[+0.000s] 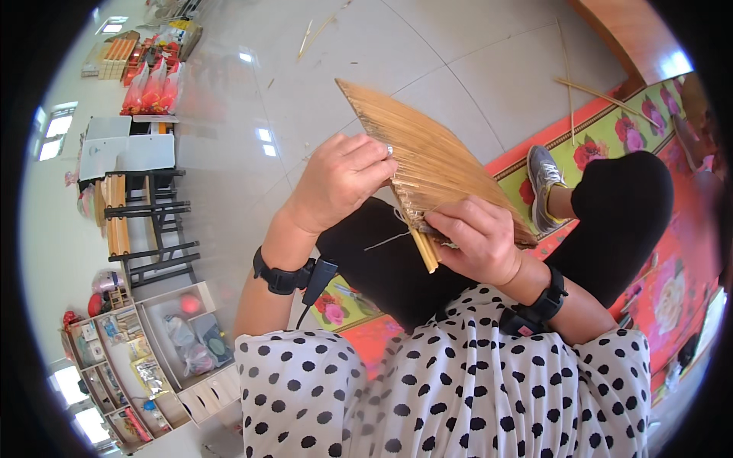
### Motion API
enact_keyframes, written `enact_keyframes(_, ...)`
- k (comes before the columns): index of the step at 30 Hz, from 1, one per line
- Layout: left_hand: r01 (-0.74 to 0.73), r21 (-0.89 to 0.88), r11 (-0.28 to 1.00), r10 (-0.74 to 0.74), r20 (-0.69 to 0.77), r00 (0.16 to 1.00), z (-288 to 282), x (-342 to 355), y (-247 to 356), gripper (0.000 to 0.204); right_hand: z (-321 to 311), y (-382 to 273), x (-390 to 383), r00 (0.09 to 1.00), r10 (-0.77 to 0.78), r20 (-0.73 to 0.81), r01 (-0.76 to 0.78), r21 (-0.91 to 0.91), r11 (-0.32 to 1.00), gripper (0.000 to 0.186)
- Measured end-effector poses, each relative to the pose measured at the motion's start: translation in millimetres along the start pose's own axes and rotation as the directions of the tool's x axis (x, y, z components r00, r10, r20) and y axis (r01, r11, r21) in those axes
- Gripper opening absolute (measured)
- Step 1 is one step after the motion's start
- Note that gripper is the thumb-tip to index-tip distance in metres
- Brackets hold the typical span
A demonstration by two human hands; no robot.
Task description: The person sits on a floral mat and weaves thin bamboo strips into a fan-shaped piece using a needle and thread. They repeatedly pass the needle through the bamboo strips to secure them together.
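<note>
A fan-shaped piece of tan straw stalks (439,153) is held up over my lap, its stalks spreading away from a narrow base. My left hand (340,182) is closed at its left edge, fingertips pinched against the stalks; a small shiny spot shows at a finger. Lower down, my right hand (481,238) grips the base, thumb and fingers pressed around it. Thicker yellow stalk ends (424,250) stick out below as a short stub. Beside the base a pale thread (386,242) hangs loose over my dark trouser leg.
Loose stalks (607,99) lie on the floor and a flowered mat (519,183), near my grey shoe (544,183). A wooden furniture edge (634,38) stands far right. At left are folding black-legged furniture (156,229), red bags (156,88) and an open compartment box (164,305).
</note>
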State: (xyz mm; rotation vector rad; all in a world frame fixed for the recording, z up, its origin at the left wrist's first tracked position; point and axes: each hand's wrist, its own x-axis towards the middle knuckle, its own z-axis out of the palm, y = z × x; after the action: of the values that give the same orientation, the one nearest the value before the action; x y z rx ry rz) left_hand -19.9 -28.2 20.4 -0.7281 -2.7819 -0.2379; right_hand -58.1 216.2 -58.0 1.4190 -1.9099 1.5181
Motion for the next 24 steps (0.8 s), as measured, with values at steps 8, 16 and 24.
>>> enact_keyframes(8, -0.002, -0.066, 0.998, -0.010, -0.184, 0.983, 23, -25, 16, 0.021, -28, 5, 7, 0.979, -0.056, 0.198, 0.058, -0.001, 0.998, 0.043)
enact_keyframes(16, 0.134, -0.098, 0.986, -0.157, -0.287, 0.945, 46, -11, 43, 0.028, -83, 27, 44, 0.941, 0.044, 0.336, 0.004, -0.141, 0.990, 0.044)
enact_keyframes(24, 0.333, -0.288, 0.898, -0.433, -0.440, 0.787, 83, 30, 55, 0.024, -89, 37, 62, 0.918, 0.349, -0.190, -0.389, -0.256, 0.885, 0.033)
